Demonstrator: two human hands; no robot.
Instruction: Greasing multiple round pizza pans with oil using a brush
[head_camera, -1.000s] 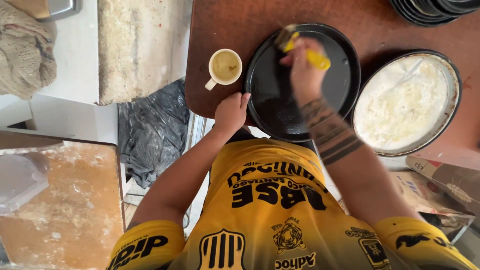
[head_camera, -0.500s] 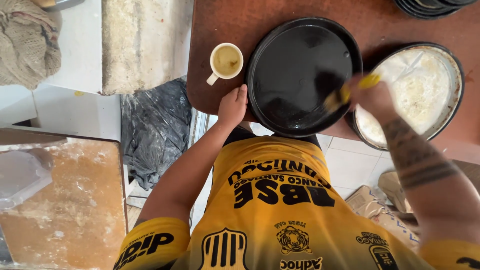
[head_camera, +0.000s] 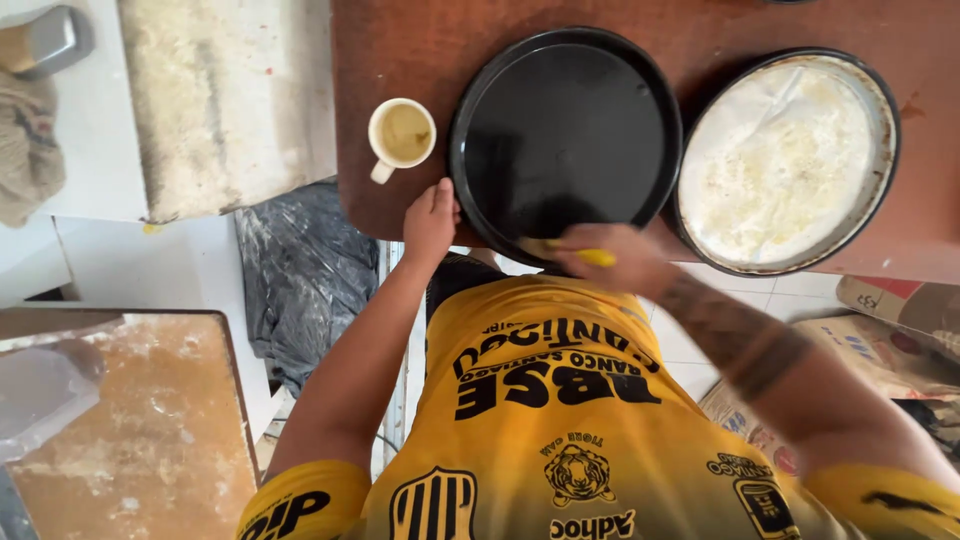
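Round black pan (head_camera: 565, 135), empty. Left hand (head_camera: 430, 222) open, steadied rim; right hand (head_camera: 610, 262) clamped on yellow-handled brush (head_camera: 580, 254).

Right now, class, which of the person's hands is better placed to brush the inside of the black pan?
The right. The right hand already grips the yellow-handled brush at the near rim of the black pan. The left hand holds no tool and rests against the pan's edge near the cup, so it seems better suited to steadying.

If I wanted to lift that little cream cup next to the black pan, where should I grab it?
Take the cup by its small handle, which sticks out from the lower-left of the rim, towards the table edge. Come in from that near side: the cup stands upright with liquid inside, and the left hand and black pan crowd its right.
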